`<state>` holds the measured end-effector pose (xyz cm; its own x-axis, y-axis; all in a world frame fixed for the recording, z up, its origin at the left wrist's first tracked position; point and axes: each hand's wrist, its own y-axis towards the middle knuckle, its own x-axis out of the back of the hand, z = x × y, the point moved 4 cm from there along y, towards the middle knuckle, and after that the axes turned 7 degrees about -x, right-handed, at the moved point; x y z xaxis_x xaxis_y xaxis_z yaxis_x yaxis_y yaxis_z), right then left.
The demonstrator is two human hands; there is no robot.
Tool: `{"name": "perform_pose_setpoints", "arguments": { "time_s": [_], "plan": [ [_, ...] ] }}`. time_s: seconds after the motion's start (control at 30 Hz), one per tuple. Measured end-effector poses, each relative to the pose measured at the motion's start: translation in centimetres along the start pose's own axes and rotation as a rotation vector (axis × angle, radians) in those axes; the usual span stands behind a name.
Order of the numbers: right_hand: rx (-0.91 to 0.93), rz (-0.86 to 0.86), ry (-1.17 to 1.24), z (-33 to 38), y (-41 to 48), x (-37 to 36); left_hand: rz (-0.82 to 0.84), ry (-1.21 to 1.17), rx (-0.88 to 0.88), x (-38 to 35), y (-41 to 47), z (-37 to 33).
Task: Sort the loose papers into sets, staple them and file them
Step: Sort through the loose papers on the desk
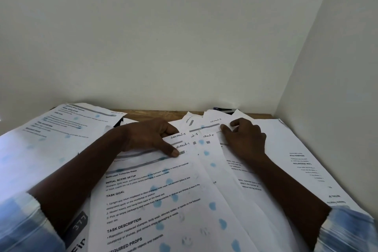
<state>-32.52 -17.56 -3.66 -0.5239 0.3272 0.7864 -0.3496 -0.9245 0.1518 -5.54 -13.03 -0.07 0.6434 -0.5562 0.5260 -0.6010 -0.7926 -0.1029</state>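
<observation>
The loose papers (pixel 206 188) lie fanned across the wooden desk (pixel 163 113) in front of me, reaching from seven o'clock round to five. My left hand (pixel 147 137) rests flat on the fan at about eleven o'clock from its middle. The thumb (pixel 173 152) is stretched out and presses down on the sheet marked Section-1 (pixel 153 190). The forefinger lies straight along the top of the sheet marked Section-5 (pixel 178 135), so this hand is spread wide and holds nothing. My right hand (pixel 245 139) sits at one o'clock with its knuckles up and fingers bent. The tips of thumb and forefinger touch the sheet marked Section-2 (pixel 214 124), and I cannot tell whether they pinch its edge or only press on it. More printed pages (pixel 51 139) rise at ten o'clock, and another sheet (pixel 296 159) lies upside down to me at three o'clock. A black folder (pixel 78 225) bearing 377 peeks from under the sheets at seven o'clock. At twelve o'clock, against the wall, a small dark object (pixel 224 110) shows behind the papers, too hidden to name.
</observation>
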Motion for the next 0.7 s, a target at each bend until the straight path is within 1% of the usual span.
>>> {"name": "perform_pose_setpoints", "arguments": {
  "time_s": [0.07,0.13,0.27,0.37,0.53,0.6,0.7],
  "plan": [
    [0.017,0.009,-0.082,0.1,-0.1,-0.3,0.003,-0.01,0.001,0.0,0.0,0.0],
    [0.019,0.022,-0.097,0.1,0.0,-0.4,-0.001,-0.016,-0.001,0.1,-0.1,-0.1],
    [-0.022,0.001,0.038,0.0,0.4,-0.1,0.026,-0.059,0.006,0.2,-0.2,0.3],
    [-0.017,-0.009,0.08,-0.2,0.5,0.0,0.028,-0.109,0.018,0.5,0.0,0.8],
    [-0.039,0.09,0.001,-0.1,1.2,-0.2,-0.066,-0.04,0.012,1.0,0.2,0.6],
    [-0.052,0.075,0.012,0.0,1.2,-0.1,-0.084,-0.031,0.003,0.9,0.2,0.6],
    [-0.055,0.008,0.114,0.1,0.9,0.3,-0.125,0.023,-0.004,1.1,0.4,0.5]
  ]
}}
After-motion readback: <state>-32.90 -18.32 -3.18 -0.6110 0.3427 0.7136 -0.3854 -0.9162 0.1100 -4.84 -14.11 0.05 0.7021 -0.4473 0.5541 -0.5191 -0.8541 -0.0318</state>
